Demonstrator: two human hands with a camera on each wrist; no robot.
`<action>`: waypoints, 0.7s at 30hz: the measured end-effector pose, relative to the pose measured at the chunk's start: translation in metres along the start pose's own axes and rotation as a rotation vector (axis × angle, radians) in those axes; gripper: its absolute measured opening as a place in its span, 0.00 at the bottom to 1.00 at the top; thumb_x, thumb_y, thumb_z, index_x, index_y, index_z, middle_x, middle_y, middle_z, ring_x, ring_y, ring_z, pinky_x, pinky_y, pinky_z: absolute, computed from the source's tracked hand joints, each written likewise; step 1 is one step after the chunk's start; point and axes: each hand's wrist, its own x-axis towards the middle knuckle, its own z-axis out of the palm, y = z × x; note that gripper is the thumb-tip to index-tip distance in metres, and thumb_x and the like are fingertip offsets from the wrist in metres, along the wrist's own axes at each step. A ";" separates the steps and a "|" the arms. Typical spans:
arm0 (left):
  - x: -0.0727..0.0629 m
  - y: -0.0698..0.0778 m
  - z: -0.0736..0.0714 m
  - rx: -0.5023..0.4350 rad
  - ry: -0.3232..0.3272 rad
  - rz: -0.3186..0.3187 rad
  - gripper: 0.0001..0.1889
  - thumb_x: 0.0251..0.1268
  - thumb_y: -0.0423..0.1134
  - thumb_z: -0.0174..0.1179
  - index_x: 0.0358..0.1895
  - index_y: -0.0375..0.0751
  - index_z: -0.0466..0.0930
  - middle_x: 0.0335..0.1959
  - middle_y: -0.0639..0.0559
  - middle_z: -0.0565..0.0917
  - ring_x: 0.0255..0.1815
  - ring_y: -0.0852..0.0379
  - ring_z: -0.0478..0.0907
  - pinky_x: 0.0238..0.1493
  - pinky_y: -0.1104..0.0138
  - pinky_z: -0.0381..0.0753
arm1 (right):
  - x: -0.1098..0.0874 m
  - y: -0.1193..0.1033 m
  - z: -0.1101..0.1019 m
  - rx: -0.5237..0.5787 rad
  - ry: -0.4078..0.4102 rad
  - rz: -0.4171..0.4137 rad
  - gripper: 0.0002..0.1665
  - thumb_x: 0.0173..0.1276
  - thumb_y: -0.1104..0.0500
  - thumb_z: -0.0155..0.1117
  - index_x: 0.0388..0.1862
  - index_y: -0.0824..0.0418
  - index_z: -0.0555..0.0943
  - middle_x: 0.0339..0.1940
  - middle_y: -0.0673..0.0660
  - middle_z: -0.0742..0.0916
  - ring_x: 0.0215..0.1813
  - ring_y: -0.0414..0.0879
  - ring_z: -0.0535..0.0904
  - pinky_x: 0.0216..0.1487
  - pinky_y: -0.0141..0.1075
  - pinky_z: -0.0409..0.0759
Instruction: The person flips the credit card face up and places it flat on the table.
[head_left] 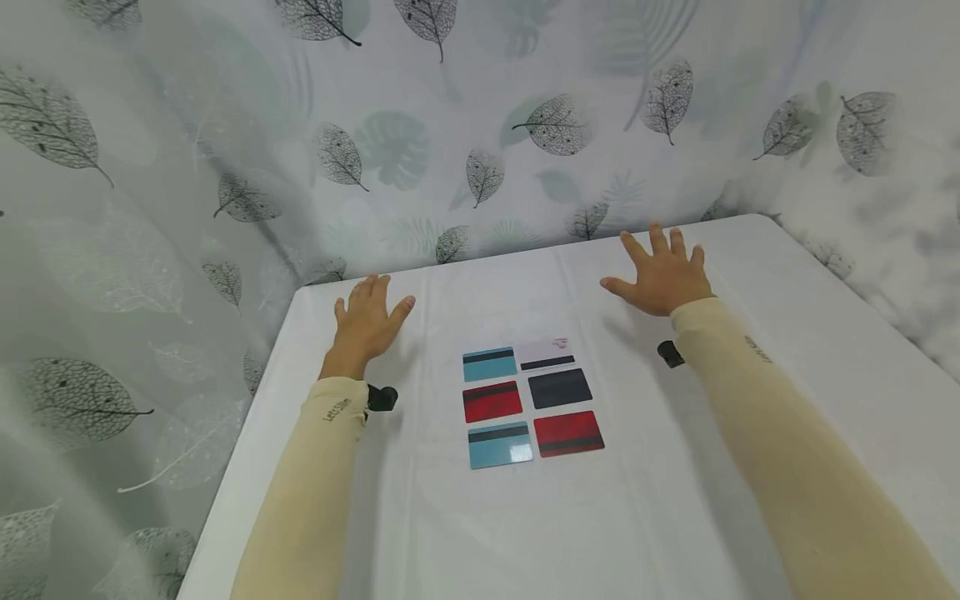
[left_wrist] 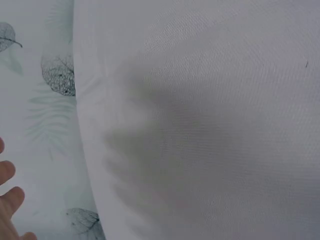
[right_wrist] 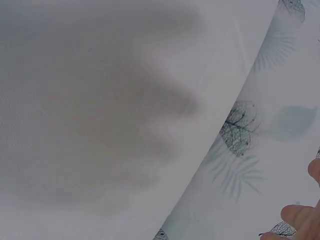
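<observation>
Both hands hold nothing. My left hand [head_left: 368, 321] is held over the left part of the white table [head_left: 480, 525], fingers extended and thumb out to the side. Over the far right part is my right hand [head_left: 663, 275], its fingers spread. Between the forearms, several cards lie flat in two columns. The left column has a blue card [head_left: 490, 369], a red card [head_left: 491, 408] and another blue card [head_left: 495, 450]. A white card [head_left: 543, 351], a dark card [head_left: 560, 389] and a red card [head_left: 568, 439] make up the right one. The wrist views show only fingertips at their edges.
A leaf-patterned curtain [head_left: 420, 142] hangs along the table's far edge and both sides. Dark wrist-camera mounts [head_left: 382, 398] stick out inward from the beige sleeves [head_left: 311, 492]. Soft hand shadows fall on the tabletop.
</observation>
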 end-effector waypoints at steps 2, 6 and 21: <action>-0.001 0.000 0.001 0.001 -0.014 -0.004 0.45 0.79 0.69 0.38 0.84 0.39 0.48 0.85 0.36 0.49 0.85 0.36 0.44 0.78 0.32 0.33 | 0.002 -0.006 0.001 -0.008 -0.007 -0.016 0.56 0.72 0.25 0.50 0.86 0.55 0.53 0.83 0.77 0.52 0.81 0.80 0.44 0.71 0.79 0.46; -0.002 0.002 0.002 0.000 -0.027 -0.007 0.45 0.79 0.69 0.40 0.84 0.40 0.48 0.85 0.37 0.50 0.85 0.37 0.45 0.78 0.32 0.35 | 0.006 -0.017 0.003 -0.015 -0.029 -0.047 0.55 0.72 0.26 0.52 0.86 0.55 0.53 0.83 0.76 0.53 0.81 0.80 0.46 0.71 0.79 0.48; -0.011 0.018 0.011 -0.002 -0.183 0.045 0.47 0.74 0.69 0.49 0.83 0.41 0.52 0.83 0.38 0.57 0.83 0.37 0.54 0.78 0.34 0.47 | 0.005 -0.060 0.019 -0.006 -0.138 -0.134 0.53 0.72 0.29 0.55 0.85 0.55 0.55 0.84 0.73 0.55 0.81 0.77 0.50 0.74 0.75 0.52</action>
